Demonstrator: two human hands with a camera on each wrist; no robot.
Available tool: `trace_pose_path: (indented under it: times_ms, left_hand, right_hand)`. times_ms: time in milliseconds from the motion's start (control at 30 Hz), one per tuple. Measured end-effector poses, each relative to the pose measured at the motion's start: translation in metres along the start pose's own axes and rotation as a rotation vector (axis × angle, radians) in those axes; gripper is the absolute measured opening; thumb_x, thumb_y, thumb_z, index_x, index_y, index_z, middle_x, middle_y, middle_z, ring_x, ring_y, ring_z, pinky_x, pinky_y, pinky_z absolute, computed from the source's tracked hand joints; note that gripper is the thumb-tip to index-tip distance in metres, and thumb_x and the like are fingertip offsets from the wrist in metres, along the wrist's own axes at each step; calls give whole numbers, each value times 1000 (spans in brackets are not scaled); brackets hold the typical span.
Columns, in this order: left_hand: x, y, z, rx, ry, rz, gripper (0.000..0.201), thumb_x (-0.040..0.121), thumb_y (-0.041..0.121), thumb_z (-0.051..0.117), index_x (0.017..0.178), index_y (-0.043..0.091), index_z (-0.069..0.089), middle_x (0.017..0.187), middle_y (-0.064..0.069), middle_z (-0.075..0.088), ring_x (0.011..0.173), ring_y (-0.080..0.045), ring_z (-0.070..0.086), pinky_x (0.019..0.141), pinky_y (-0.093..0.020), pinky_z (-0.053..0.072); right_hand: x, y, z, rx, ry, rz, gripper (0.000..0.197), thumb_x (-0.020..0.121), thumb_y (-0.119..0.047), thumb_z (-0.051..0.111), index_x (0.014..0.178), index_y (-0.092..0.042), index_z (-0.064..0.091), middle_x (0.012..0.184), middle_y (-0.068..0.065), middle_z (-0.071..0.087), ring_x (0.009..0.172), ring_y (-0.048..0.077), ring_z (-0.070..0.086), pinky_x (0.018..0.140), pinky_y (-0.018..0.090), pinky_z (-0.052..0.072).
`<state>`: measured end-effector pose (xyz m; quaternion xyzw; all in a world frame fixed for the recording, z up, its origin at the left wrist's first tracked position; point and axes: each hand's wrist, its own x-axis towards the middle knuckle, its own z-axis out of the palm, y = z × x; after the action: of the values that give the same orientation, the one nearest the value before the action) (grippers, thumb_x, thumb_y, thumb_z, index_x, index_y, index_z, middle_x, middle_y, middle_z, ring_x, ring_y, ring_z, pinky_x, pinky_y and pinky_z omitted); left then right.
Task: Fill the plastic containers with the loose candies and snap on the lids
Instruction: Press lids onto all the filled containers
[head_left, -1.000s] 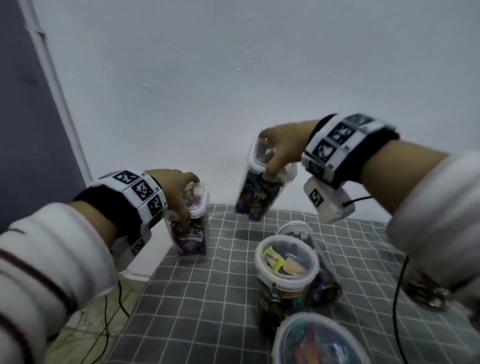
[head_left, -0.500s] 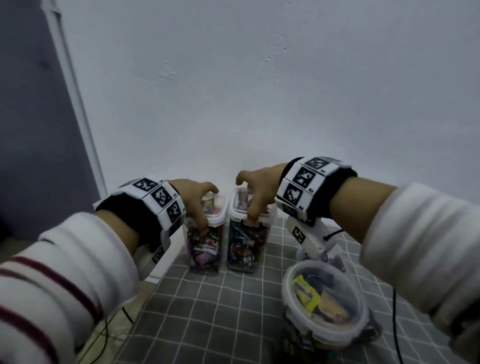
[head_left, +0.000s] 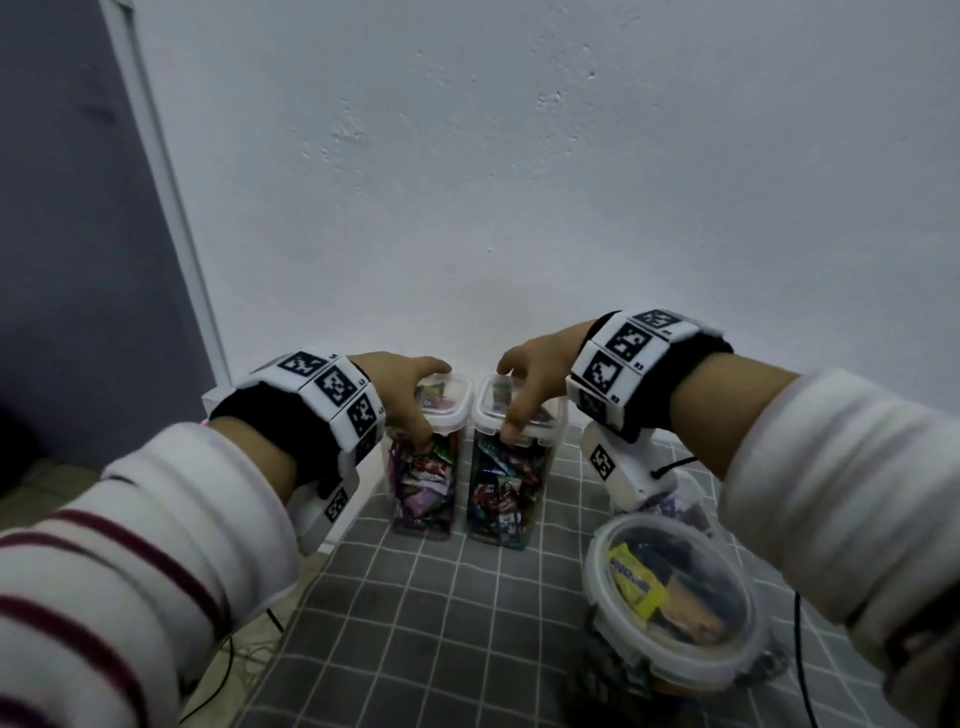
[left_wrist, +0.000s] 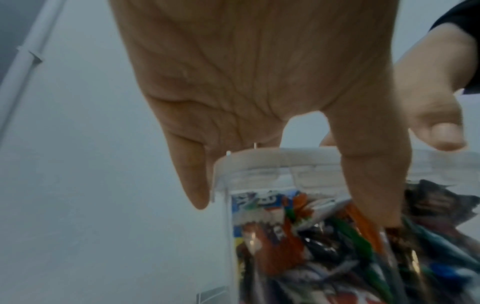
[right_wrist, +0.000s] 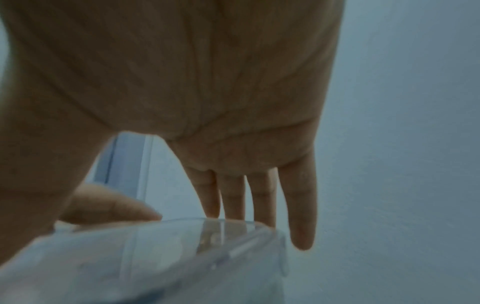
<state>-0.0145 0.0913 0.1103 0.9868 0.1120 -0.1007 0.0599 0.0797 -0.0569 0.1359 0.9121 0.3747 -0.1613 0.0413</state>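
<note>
Hands first, going from left to right across the head view. I am seeing the left hand (head_left: 402, 387) sitting on top of the left container (head_left: 423, 467), thumb running down the near wall and fingers draping over the lid (head_left: 447, 397); I am reading this as a grasp around the top of the container. The left wrist view is confirming it: the left hand (left_wrist: 259, 82) is coming down from above, thumb lying on the clear wall of the left container (left_wrist: 337, 236) over the wrapped candies (left_wrist: 324, 246), another finger hanging past the lid corner.

Just beside it, touching or nearly so, the right container (head_left: 506, 483) is standing upright on the grey checked table (head_left: 415, 623), close against the white wall (head_left: 519, 182). The right hand (head_left: 537, 374) is resting on its lid (head_left: 519, 410), thumb pressing down at the near rim, index finger lifting free. In the right wrist view I am seeing the right hand (right_wrist: 182, 82) with straight fingers reaching down past the far edge of the lid (right_wrist: 155, 246); I am calling this hand released but in contact, not clenched around anything.

Further right and nearer to me, a round container (head_left: 675, 603) is standing with its lid on, yellow wrapper showing through, well apart from both hands. A second round one behind it is mostly hidden by my right wrist unit.
</note>
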Motion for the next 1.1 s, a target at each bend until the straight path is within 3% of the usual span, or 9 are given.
trace_pose_path:
  times_ms: [100, 233, 300, 400, 567, 733, 933, 1033, 1100]
  left_hand:
    - [-8, -3, 5, -26, -1, 37, 97, 81, 37, 70, 151, 22, 5, 158, -5, 12, 141, -21, 22, 106, -26, 26]
    - [-30, 0, -5, 4, 94, 80, 101, 79, 51, 66, 151, 24, 0, 159, -4, -3, 146, -18, 3, 116, -34, 12]
    - [-48, 12, -15, -17, 193, 151, 95, 80, 53, 63, 151, 26, 6, 159, 0, 5, 145, -15, 9, 115, -31, 14]
    - [-79, 47, -22, -130, 247, 300, 83, 77, 53, 66, 146, 33, 25, 151, 7, 31, 135, -11, 33, 107, -26, 27]
    - [-108, 118, -6, -138, -88, 548, 87, 71, 52, 73, 144, 38, 28, 147, 18, 34, 131, -5, 34, 108, -23, 27]
    - [-106, 148, 10, 136, -189, 612, 96, 68, 54, 75, 146, 36, 21, 148, 13, 26, 129, -12, 36, 107, -34, 35]
    - [-103, 159, 17, 272, -111, 589, 100, 66, 59, 73, 145, 37, 16, 142, 9, 33, 121, -16, 44, 98, -39, 45]
    - [-99, 163, 21, 283, -86, 564, 95, 66, 55, 74, 144, 33, 23, 133, 5, 45, 109, -17, 51, 90, -37, 49]
    - [-94, 164, 19, 262, -87, 551, 91, 66, 52, 76, 140, 30, 29, 122, 4, 52, 100, -16, 54, 83, -32, 49]
  right_hand:
    - [-17, 17, -4, 136, 60, 25, 82, 76, -55, 65, 142, -16, 36, 145, 3, 41, 129, 23, 42, 106, 42, 37]
    - [-45, 56, -3, 171, 104, 148, 68, 86, -53, 54, 139, -12, 42, 133, 9, 51, 120, 25, 50, 100, 39, 42]
    - [-54, 77, 7, 151, 93, 219, 64, 86, -52, 55, 135, -11, 46, 123, 10, 56, 115, 25, 53, 94, 37, 44]
    - [-61, 100, 34, 105, 59, 337, 67, 85, -51, 59, 135, -10, 45, 131, 11, 53, 119, 26, 51, 94, 34, 40]
    - [-51, 121, 88, 46, -7, 436, 97, 63, -77, 57, 135, -14, 42, 137, 9, 50, 122, 25, 50, 99, 35, 40]
    - [-43, 133, 107, 11, -15, 415, 45, 87, -52, 57, 124, -27, 54, 126, 0, 58, 106, 21, 58, 85, 29, 42]
    - [-54, 120, 108, 182, -35, 436, 53, 91, -35, 57, 135, -8, 45, 140, 14, 46, 130, 29, 43, 105, 35, 35]
    - [-63, 118, 106, 248, -6, 394, 58, 79, -54, 61, 118, -11, 58, 122, 15, 60, 111, 27, 57, 95, 35, 44]
    - [-66, 117, 107, 272, 26, 361, 77, 48, -72, 56, 97, -14, 58, 101, 11, 64, 95, 25, 61, 83, 33, 48]
